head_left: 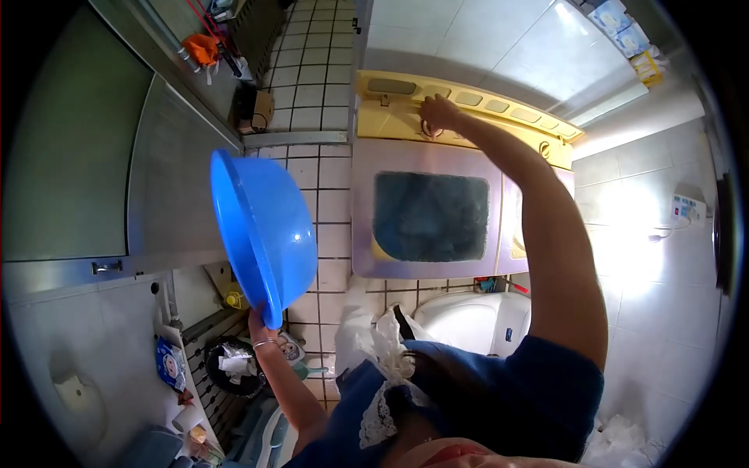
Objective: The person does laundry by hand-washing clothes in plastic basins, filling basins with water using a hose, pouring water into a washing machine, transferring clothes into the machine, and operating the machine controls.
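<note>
My left hand (259, 326) grips the rim of a large blue plastic basin (285, 234), which is tilted on its side with its opening facing left. A bracelet circles that wrist. My right hand (441, 113) reaches across to the yellow control panel of a washing machine (363, 207); its fingers are closed around a round knob (431, 130). A second knob (544, 148) sits farther right on the panel. The machine's lid, with a dark translucent window (431, 216), is down. Whatever is inside the basin is mostly hidden.
A white sink or tub (460, 312) stands just in front of the machine. At lower left are a black waste bin (232, 365) and a slatted rack. A metal-framed door (175, 179) is on the left. A cardboard box (260, 111) lies beyond the threshold.
</note>
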Demonstrator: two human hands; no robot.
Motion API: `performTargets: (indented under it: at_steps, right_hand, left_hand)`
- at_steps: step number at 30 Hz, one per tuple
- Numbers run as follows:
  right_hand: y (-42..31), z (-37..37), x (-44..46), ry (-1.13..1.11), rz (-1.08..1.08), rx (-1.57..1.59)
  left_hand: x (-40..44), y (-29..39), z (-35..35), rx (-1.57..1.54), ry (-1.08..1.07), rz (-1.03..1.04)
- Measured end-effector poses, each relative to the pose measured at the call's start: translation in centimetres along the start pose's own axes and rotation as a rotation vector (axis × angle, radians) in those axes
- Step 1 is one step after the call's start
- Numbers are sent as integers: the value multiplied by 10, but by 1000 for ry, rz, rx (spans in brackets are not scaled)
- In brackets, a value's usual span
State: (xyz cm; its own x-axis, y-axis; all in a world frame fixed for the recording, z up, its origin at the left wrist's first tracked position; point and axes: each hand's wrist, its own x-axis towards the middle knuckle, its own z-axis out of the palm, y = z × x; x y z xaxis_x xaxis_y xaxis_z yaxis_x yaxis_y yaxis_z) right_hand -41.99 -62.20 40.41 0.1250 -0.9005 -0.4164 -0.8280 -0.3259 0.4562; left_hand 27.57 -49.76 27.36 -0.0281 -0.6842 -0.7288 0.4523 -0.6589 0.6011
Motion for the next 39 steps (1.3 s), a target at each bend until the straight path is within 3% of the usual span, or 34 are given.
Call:
performTargets:
  at_steps: [2, 4, 10, 11, 14, 17, 18, 20, 21, 22, 24, 27, 30, 31, 34, 35, 36, 39]
  right_hand:
    - [11, 12, 7, -15, -159, 12]
    - [21, 29, -5, 382, -317, -146]
    - [22, 20, -7, 140, -226, -31]
    - [24, 14, -7, 12, -228, -20]
    - [17, 12, -12, -93, -93, 174]
    - [-2, 30, -15, -157, 225, 357]
    - [-10, 31, -23, -6, 142, 395]
    - [-26, 70, 3, -89, 610, 965]
    - [-35, 41, -2, -153, 845, 1308]
    - [-37, 60, 10, -106, 1012, 1717]
    - [-43, 119, 45, 168, 1179, 2512]
    - [-57, 143, 96, 731, 1467, 3304]
    - [-49, 79, 76, 1250, 1265, 3749]
    - [-48, 102, 93, 1363, 985, 3897]
    - [-52, 61, 55, 977, 1143, 3895]
    - [-61, 70, 42, 858, 806, 3910]
    - [-69, 71, 21, 774, 612, 3744]
    - [-112, 62, -79, 511, 200, 3253]
  left_hand:
    - [4, 1, -20, -3, 7, -2]
    - [7, 0, -34, -26, -12, 23]
    - [1, 4, -53, -63, -7, 28]
    - [-1, 5, -52, -66, -12, 35]
    - [-8, 10, -47, -49, 53, 46]
    - [-24, 19, -26, -30, 58, 90]
    - [-33, 23, -13, -26, 41, 107]
    - [-44, 30, 9, 8, 76, 102]
    - [-46, 32, 12, 22, 73, 105]
    - [-51, 35, 17, 36, 73, 111]
    - [-53, 39, 27, 31, 98, 110]
    - [-41, 35, 19, 58, 24, 206]
    - [-42, 40, 28, 87, -5, 270]
    - [-47, 42, 32, 97, 24, 264]
    - [-67, 46, 45, 138, 64, 266]
    - [-68, 43, 40, 102, 7, 308]
    - [-69, 40, 36, 92, 14, 337]
    - [-66, 32, 24, 93, 39, 427]
